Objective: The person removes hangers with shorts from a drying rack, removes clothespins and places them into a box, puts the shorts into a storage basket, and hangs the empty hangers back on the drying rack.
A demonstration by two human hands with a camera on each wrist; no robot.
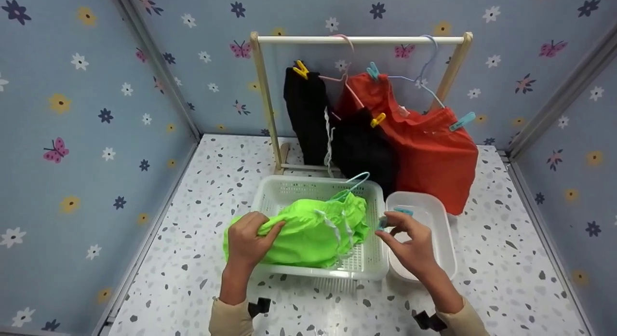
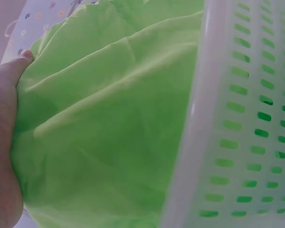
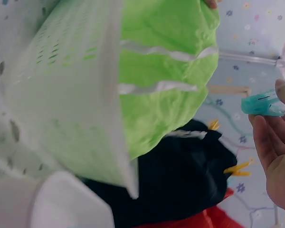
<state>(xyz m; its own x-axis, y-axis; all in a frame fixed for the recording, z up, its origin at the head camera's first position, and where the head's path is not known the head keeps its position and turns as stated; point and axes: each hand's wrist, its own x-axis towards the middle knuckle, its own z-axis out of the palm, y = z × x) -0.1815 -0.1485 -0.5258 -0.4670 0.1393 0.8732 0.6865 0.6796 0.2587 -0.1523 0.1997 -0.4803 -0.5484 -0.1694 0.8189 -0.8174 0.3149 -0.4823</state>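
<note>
Bright green drawstring shorts [image 1: 308,235] lie over the white basket [image 1: 318,274], with two white cords hanging from the waistband. A pale green hanger [image 1: 359,181] pokes up from behind that waistband. My left hand [image 1: 250,237] grips the shorts at their left end, the thumb lying along the cloth in the left wrist view. Over the edge between basket and tub, my right hand [image 1: 409,237] pinches a blue clothespin [image 3: 263,103] between thumb and fingertips. Another blue clothespin [image 1: 404,211] shows in the white tub [image 1: 446,239], just behind the right hand.
Behind the basket stands a rack with a white rail [image 1: 299,39]. Black clothing [image 1: 308,114] hangs there by yellow clothespins [image 1: 301,70] on a pink hanger, and red clothing [image 1: 429,157] by blue ones on a blue hanger [image 1: 426,78]. Patterned walls [image 1: 87,157] enclose the speckled table [image 1: 193,230].
</note>
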